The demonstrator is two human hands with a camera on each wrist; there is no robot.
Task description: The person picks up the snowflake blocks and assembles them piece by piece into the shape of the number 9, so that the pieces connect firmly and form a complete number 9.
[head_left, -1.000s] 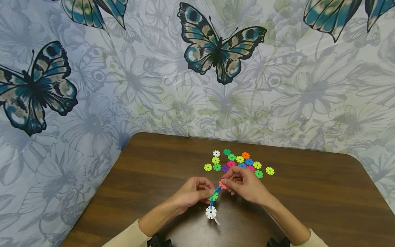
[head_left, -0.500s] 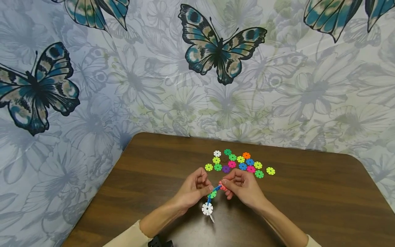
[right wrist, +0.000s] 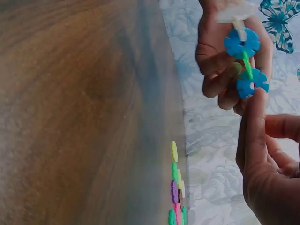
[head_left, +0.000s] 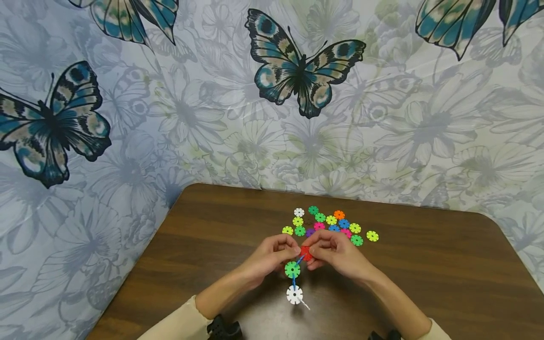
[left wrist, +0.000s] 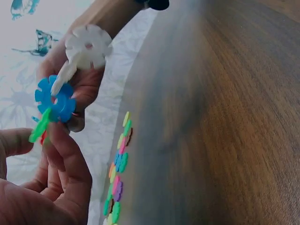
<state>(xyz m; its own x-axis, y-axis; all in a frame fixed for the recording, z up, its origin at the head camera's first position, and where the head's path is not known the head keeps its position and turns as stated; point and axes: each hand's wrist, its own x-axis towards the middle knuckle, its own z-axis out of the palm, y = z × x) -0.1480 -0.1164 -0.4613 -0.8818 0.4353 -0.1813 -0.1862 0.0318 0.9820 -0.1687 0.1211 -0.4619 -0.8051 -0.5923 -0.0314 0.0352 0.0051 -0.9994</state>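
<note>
A short chain of notched plastic discs hangs between both hands above the table. Its red disc [head_left: 306,253] sits at the top, followed by a blue disc [right wrist: 253,84], a green disc [head_left: 292,269], another blue disc [left wrist: 55,99] and a white disc [head_left: 294,294]. A second white disc [left wrist: 67,74] is slotted edge-on into that first white one. My right hand [head_left: 337,252] pinches the red disc from the right. From the left, my left hand [head_left: 272,259] pinches the chain where red meets blue; fingertips partly hide this joint.
Several loose notched discs [head_left: 331,220] in mixed colours lie flat beyond the hands on the brown wooden table [head_left: 204,226]. Behind the table's far edge stands a wall covering [head_left: 229,141] printed with butterflies and flowers.
My left fingers have shifted from beside the green disc up to the red disc, closer to my right hand. The chain's lower end swung left, then back right, and its green disc shows fully.
</note>
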